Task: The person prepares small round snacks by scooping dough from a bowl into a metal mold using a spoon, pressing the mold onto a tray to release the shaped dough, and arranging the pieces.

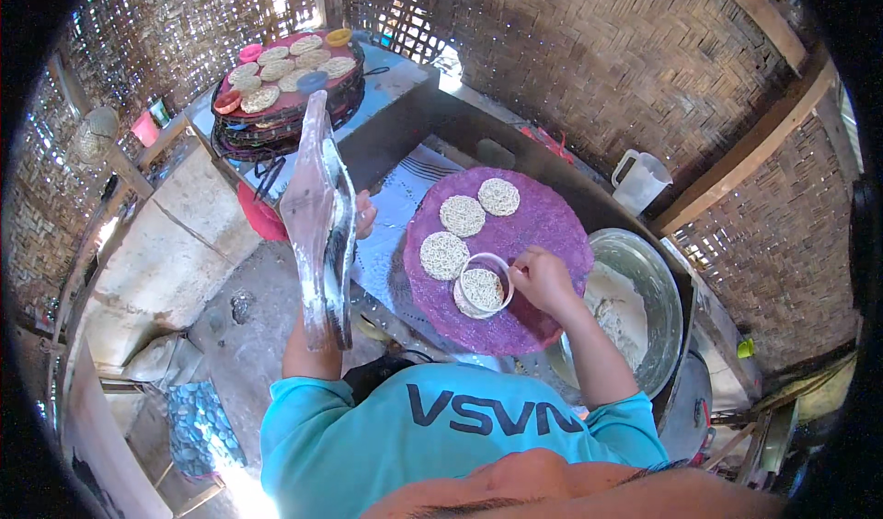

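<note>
My right hand [543,280] pinches the rim of a white ring mould [505,268]. The ring leans around a pale, noodle-textured dough disc [482,290] on a round purple tray [506,330]. Along the tray's left and far side lie further discs, one [444,256] beside the ring and another [498,197] near the far edge. My left hand [365,213] is curled around the far side of a long, pale, dough-smeared tool [313,197] with a flat, pointed shape, held upright. That tool hides most of the hand and its grip.
To the right of the tray a large metal basin [667,307] holds pale dough or flour. A translucent jug [641,183] stands beyond it. Stacked trays [285,119] at the far left bear several discs and coloured rings. Woven walls [589,50] surround the work table.
</note>
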{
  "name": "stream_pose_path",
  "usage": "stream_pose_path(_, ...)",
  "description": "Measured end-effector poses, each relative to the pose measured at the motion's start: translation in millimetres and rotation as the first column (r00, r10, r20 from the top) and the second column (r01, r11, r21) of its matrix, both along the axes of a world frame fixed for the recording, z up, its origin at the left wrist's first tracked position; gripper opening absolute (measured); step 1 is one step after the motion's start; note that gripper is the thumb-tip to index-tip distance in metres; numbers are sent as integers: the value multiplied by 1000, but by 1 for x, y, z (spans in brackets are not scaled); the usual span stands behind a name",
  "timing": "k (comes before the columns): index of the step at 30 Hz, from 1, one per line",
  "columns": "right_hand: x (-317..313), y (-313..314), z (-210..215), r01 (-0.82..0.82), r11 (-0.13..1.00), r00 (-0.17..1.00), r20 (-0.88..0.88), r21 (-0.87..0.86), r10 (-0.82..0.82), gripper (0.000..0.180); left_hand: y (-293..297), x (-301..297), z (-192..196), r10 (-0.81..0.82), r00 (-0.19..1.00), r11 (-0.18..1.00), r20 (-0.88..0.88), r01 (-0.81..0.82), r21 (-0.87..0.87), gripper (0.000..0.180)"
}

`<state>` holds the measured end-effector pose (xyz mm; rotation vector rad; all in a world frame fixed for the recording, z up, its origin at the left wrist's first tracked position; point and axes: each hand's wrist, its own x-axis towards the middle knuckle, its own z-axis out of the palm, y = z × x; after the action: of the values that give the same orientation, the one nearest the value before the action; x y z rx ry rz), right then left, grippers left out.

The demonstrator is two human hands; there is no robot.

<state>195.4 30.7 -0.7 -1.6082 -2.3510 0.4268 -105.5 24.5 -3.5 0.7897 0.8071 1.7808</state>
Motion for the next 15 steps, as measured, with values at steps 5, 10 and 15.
stream_pose_path(5,13,30,0,130,982,991,14,138,-134,21,3,11,9,134,956,968,-261,-70,241,14)
stream_pose_path(10,15,49,-10,202,976,968,132,86,-212,23,10,9,0,106,944,956,-311,-11,292,15)
stream_pose_path(15,18,55,-25,253,967,955,153,21,-253,24,13,7,2,72,936,964,-346,24,264,16)
